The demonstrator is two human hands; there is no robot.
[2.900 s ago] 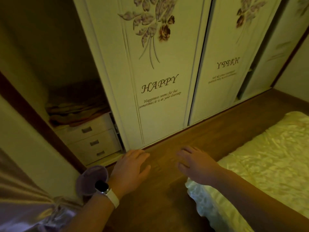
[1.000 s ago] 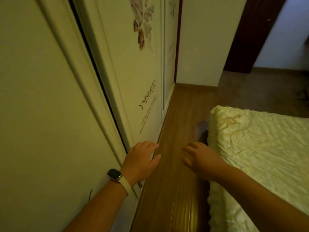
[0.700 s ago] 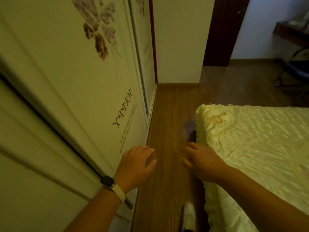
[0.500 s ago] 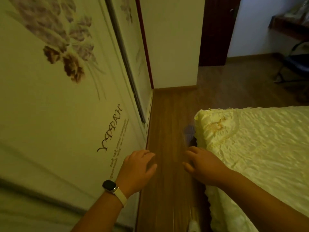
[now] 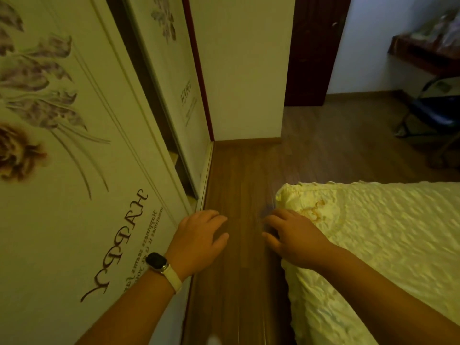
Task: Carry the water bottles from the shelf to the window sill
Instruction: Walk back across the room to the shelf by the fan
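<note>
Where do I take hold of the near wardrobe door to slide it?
On the near wardrobe door, hook fingers round the free vertical edge, coming from the dark gap side: the face is flat, no handle showing. The left hand is closest.

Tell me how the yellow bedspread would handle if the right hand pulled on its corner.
The bedspread would probably be floppy: its edge hangs down in soft folds. Its puckered, quilted surface suggests some padding, so it is likely bulky yet light. The sheen hints at slippery fabric that may slide through the right hand.
</note>
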